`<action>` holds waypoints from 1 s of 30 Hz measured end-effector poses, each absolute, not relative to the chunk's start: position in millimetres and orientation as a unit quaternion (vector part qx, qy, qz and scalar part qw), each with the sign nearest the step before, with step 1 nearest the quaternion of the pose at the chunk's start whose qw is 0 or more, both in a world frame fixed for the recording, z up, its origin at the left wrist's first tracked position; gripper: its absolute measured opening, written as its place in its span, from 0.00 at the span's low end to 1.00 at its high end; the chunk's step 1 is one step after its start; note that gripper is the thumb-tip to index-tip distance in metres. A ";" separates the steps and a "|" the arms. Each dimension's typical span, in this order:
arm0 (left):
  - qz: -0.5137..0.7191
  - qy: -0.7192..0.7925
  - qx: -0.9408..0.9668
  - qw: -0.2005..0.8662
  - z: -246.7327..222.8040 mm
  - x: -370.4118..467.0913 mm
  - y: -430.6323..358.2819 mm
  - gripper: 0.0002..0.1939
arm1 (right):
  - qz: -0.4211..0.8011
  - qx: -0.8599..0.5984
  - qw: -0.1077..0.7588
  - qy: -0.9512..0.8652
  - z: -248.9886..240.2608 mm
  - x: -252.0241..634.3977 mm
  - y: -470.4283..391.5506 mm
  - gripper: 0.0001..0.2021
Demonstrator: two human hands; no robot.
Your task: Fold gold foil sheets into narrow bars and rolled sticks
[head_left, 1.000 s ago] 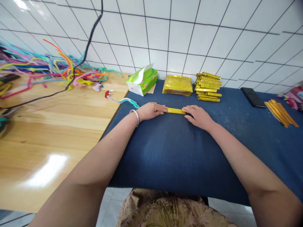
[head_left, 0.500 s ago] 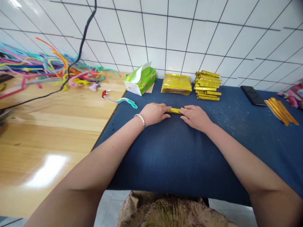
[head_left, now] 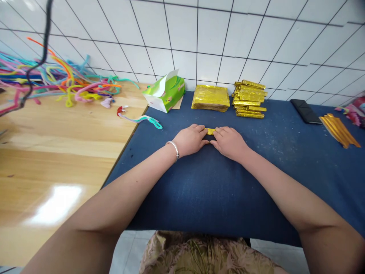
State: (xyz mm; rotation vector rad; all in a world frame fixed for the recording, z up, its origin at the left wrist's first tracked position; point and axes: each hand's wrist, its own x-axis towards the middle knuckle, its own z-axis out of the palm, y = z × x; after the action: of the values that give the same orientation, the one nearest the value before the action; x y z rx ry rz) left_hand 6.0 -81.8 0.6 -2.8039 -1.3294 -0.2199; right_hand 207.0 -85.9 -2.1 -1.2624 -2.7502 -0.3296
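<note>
Gold strip (head_left: 211, 131) lies across the blue cloth (head_left: 211, 194) in front of you, in the head view, with only a short shiny stretch showing between your two hands. Your left hand (head_left: 191, 140), with a silver bangle (head_left: 177, 149) at the wrist, covers one end; your right hand (head_left: 230, 143) covers the other. Fingers rest on top, and both thumbs point inward on the near side, their tips close together. Whether you pinch the strip or just press it down, I cannot tell, since your hands hide its ends.

Beyond your hands, near the tiled wall (head_left: 182, 34), sits a neat stack of flat gold sheets (head_left: 210, 98). Just right of it is a loose pile of narrow gold rolls (head_left: 248, 99). Judging by these, a fair number of pieces look finished, the one under your fingers seems partway, and the sheets appear still unworked.

Farther right lie a black phone (head_left: 305, 111) and some orange-gold strips (head_left: 340, 130). Left of the sheets stands a green tissue pack (head_left: 174, 92). On the wooden table (head_left: 71, 160), at far left, is a tangle of colored fuzzy stems (head_left: 70, 83).
</note>
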 end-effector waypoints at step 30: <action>-0.141 -0.342 -0.913 -0.169 -13.0 -45.4 -42.8 0.19 | 0.076 -0.389 0.081 -0.915 -11.2 239.5 -60.4 0.24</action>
State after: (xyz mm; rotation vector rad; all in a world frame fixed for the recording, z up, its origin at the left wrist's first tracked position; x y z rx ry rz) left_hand -45.4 -42.8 -13.0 -3.2258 -1.2091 -0.4993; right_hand 239.5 -60.4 -11.2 -1.1621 -2.7341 0.2259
